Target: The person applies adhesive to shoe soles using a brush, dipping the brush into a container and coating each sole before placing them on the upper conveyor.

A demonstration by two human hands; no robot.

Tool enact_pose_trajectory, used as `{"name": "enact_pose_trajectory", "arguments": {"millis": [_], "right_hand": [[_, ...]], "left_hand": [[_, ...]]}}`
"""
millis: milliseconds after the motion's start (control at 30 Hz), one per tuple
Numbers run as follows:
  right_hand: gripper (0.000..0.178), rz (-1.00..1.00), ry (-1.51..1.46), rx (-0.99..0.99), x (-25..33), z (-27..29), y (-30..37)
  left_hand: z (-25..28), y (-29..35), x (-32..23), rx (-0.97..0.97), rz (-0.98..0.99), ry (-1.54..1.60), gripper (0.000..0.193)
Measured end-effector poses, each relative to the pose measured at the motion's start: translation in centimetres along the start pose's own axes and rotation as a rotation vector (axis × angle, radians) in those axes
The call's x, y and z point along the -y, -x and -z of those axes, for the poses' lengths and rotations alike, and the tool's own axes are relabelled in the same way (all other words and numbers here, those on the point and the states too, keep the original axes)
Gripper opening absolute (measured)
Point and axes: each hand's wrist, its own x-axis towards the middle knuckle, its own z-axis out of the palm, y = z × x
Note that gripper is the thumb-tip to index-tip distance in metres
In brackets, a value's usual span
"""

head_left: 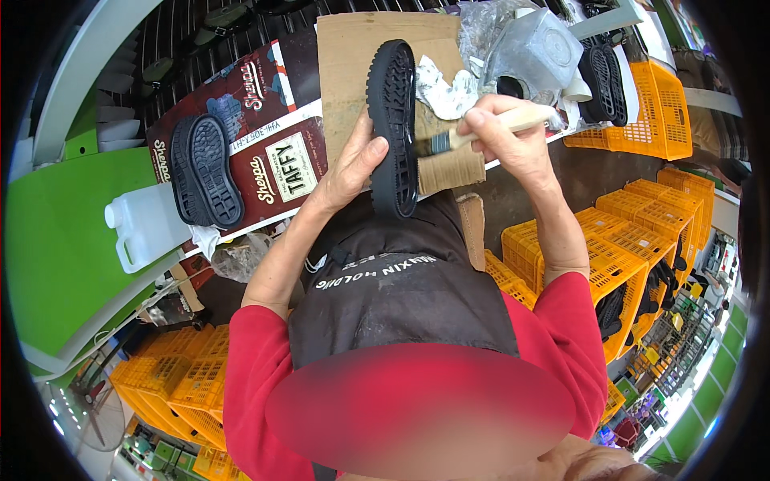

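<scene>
Both forearms enter from the lower edge, bare below red sleeves pushed to the elbow, rising toward 12 o'clock. Left hand (pixel 353 164): palm turned inward, thumb up, fingers wrapped behind what it grips, wrist slightly bent back. Right hand (pixel 501 136): at 1 o'clock of the left, knuckles up, fingers curled in a pinch grip, wrist flexed downward.

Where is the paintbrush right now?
In the head view, the paintbrush is in the right hand, bristles against the black shoe sole held by the left hand.
</scene>
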Motion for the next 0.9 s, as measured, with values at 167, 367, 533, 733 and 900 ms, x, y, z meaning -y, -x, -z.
{"name": "enact_pose_trajectory", "arguments": {"millis": [167, 367, 533, 733, 900], "right_hand": [[0.019, 0.458, 0.265, 0.005, -1.2, -0.5, -0.5], [0.016, 0.666, 0.289, 0.057, -1.6, -0.6, -0.9], [0.012, 0.630, 0.235, 0.084, -1.4, 0.0, -0.6], [0.013, 0.528, 0.151, 0.015, -0.8, 0.4, -0.2], [0.015, 0.435, 0.231, -0.035, -0.2, 1.4, -0.7]], "left_hand": [[0.0, -0.2, -0.5, -0.056, -0.019, 0.025, 0.074], [0.3, -0.8, -1.2, -0.140, -0.095, 0.046, 0.070], [1.0, -1.0, -1.3, -0.223, -0.179, -0.057, 0.071], [0.9, -1.0, -3.9, -0.258, -0.353, -0.140, 0.056], [0.7, -0.5, -5.1, -0.242, -0.422, -0.316, 0.084]]}}
